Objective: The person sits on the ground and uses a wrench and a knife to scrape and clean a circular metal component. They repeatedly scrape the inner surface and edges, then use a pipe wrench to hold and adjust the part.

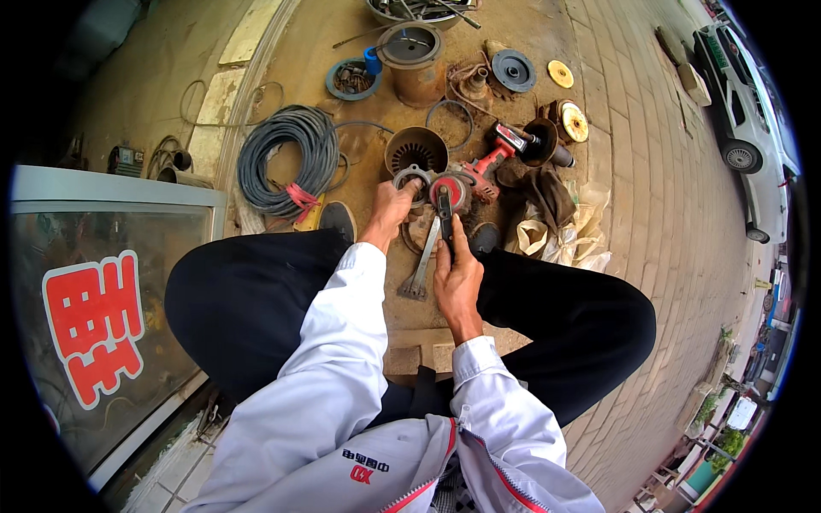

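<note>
My left hand [392, 209] is closed on a grey metal ring-shaped part [409, 175], thumb over its rim. My right hand [460, 278] grips a slim black-handled tool [445, 219], forefinger stretched along it. Its far end lies over a round red-faced part [450, 191] with a metal rim, just right of the ring; I cannot tell whether they are joined. Beneath my hands a flat metal bar with a wide end [416, 282] slants across the ground. Right behind the red-faced part rests a red cordless power tool [489, 164]. A slotted metal cylinder [416, 147] stands beyond the ring.
Coiled grey hose [287, 161] lies at left beside a glass door [111, 316]. Farther off stand a rusty cylinder [416, 81], a blue-rimmed bowl [352, 79] and a dark disc [513, 70]. Sacks [577, 227] lie near my right knee. A white car [744, 128] is parked far right.
</note>
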`<action>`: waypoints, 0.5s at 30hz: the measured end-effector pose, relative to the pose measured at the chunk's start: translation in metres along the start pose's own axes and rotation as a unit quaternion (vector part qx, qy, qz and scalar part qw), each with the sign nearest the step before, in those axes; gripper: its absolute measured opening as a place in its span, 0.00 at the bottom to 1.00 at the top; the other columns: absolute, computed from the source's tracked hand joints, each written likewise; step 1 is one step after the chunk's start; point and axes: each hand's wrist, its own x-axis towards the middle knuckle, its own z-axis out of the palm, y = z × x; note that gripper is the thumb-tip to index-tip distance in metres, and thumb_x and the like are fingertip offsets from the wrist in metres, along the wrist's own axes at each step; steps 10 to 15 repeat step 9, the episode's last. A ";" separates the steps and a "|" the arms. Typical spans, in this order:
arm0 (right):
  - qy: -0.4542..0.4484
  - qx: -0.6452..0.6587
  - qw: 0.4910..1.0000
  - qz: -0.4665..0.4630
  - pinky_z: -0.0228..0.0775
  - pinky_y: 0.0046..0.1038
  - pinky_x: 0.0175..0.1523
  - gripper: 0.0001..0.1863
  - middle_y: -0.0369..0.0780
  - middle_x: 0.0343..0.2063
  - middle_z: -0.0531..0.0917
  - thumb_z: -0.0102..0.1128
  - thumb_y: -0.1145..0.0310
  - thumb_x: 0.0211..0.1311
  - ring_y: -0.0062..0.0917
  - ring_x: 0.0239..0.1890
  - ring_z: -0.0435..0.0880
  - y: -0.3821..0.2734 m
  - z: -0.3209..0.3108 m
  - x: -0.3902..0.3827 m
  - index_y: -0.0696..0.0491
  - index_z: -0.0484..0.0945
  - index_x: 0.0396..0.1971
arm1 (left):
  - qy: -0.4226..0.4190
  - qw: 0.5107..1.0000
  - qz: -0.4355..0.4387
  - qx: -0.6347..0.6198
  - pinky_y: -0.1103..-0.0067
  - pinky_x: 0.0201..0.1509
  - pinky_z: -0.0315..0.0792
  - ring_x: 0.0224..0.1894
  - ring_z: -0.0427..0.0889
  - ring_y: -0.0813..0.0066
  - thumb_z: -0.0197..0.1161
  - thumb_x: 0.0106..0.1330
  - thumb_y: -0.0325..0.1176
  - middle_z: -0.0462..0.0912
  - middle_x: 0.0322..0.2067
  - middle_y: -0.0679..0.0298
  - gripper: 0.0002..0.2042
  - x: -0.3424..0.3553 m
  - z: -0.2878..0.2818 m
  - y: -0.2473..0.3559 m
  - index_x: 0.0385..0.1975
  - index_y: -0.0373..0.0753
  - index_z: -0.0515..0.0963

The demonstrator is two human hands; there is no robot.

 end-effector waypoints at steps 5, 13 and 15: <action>-0.051 -0.002 0.995 0.086 0.76 0.42 0.38 0.25 0.60 0.31 0.83 0.56 0.71 0.70 0.53 0.34 0.87 -0.019 0.003 0.036 0.58 0.71 0.66 | -0.006 1.000 -0.019 -0.017 0.75 0.16 0.72 0.20 0.81 0.72 0.69 0.68 0.37 0.84 0.27 0.60 0.13 0.011 -0.005 -0.005 0.39 0.31 0.83; -0.002 -0.001 1.000 -0.026 0.74 0.40 0.63 0.27 0.56 0.54 0.83 0.56 0.77 0.68 0.45 0.58 0.83 0.015 0.009 -0.008 0.58 0.71 0.68 | 0.009 1.000 0.012 0.016 0.77 0.15 0.71 0.18 0.81 0.73 0.70 0.68 0.40 0.84 0.26 0.59 0.15 0.013 -0.002 -0.010 0.40 0.31 0.83; -0.002 -0.001 1.000 -0.026 0.74 0.40 0.63 0.27 0.56 0.54 0.83 0.56 0.77 0.68 0.45 0.58 0.83 0.015 0.009 -0.008 0.58 0.71 0.68 | 0.009 1.000 0.012 0.016 0.77 0.15 0.71 0.18 0.81 0.73 0.70 0.68 0.40 0.84 0.26 0.59 0.15 0.013 -0.002 -0.010 0.40 0.31 0.83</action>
